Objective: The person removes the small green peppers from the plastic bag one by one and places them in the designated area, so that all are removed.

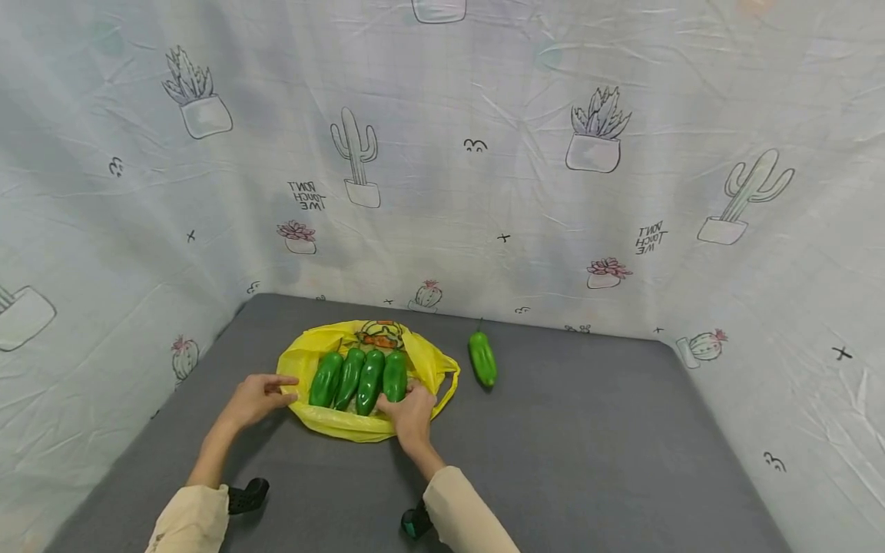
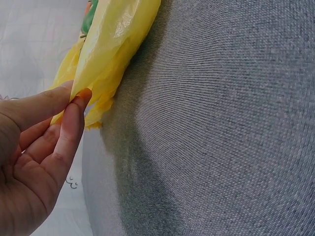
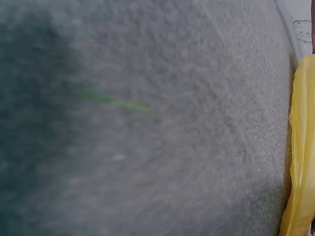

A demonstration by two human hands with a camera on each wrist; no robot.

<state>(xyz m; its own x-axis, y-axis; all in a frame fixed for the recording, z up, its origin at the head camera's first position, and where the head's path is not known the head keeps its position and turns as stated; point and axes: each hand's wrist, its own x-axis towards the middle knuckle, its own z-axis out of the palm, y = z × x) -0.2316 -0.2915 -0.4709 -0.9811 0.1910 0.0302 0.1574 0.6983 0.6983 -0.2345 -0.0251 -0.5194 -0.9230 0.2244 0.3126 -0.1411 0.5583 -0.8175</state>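
Note:
A yellow plastic bag (image 1: 356,428) lies with its mouth spread wide, several green peppers (image 1: 369,382) side by side inside it. At the bag's left edge my left hand (image 1: 254,399) pinches the rim; the left wrist view shows thumb and fingertips on the thin yellow plastic (image 2: 106,54). My right hand (image 1: 415,418) reaches over the bag's front right edge and holds the rightmost pepper (image 1: 395,375) between thumb and fingers. In the right wrist view only the bag's side (image 3: 302,142) shows, and the hand is out of sight.
Another green pepper (image 1: 482,359) lies outside the bag, toward the table's back edge. A grey cloth covers the table (image 1: 588,445). White sheets (image 1: 442,153) printed with cacti hang behind and at both sides. A loop handle (image 1: 452,388) sticks out at the bag's right.

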